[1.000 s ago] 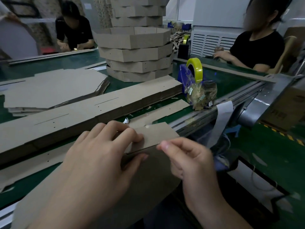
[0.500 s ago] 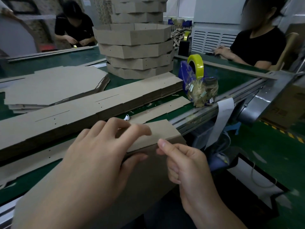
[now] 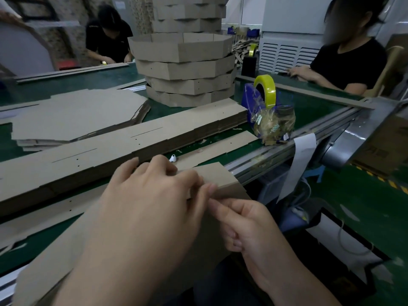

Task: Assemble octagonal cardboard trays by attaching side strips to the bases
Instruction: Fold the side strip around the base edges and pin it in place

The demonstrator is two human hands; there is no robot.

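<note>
Centrally, flat matte brown cardboard strip [image 3: 215,176].

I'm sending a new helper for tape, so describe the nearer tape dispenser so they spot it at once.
Find the tall stack of octagonal trays on the green belt. Right of it, by the belt's metal edge, stands the tape dispenser, a crumpled clear bag against it. Its body is blue under a yellow roll; the dispenser farther back is black.
</note>
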